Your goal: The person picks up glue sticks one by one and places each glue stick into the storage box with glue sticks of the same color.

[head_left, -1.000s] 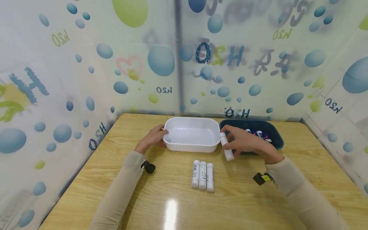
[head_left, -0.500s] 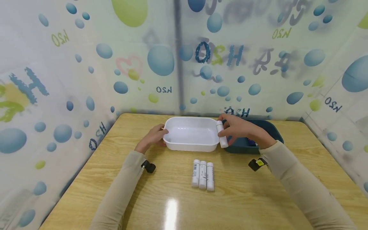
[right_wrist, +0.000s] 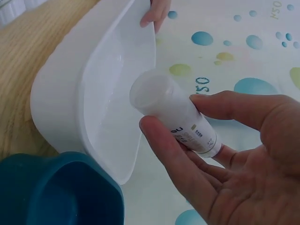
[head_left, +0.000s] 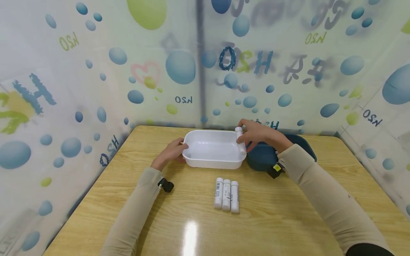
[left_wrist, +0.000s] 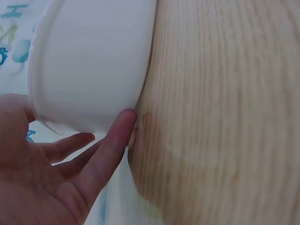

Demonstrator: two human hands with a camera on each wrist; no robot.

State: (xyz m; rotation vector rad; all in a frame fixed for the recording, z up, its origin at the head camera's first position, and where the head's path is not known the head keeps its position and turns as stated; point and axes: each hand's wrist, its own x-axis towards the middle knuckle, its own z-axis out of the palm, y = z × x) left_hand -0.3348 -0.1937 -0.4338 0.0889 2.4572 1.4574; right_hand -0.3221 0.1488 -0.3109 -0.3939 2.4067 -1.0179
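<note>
A white plastic basin (head_left: 213, 164) stands at the back of the table. My left hand (head_left: 170, 152) holds its left end, thumb over the rim and fingers against the outer wall, as the left wrist view also shows. My right hand (head_left: 257, 135) pinches a white glue stick (right_wrist: 171, 105) between thumb and fingers, tilted over the basin's right end. Printed lettering shows on its side in the right wrist view. Nearer the front, three more white glue sticks (head_left: 226, 195) lie side by side on the wood.
Right of the basin, close against it, stands a dark teal bin (head_left: 257, 157), partly covered by my right forearm; its contents are mostly hidden. Behind the wooden table (head_left: 179, 206) hangs a patterned curtain (head_left: 147, 113) with blue and green dots.
My right hand has carried the glue stick up and left, from in front of the teal bin to over the basin's right end. The left hand stays on the basin.
</note>
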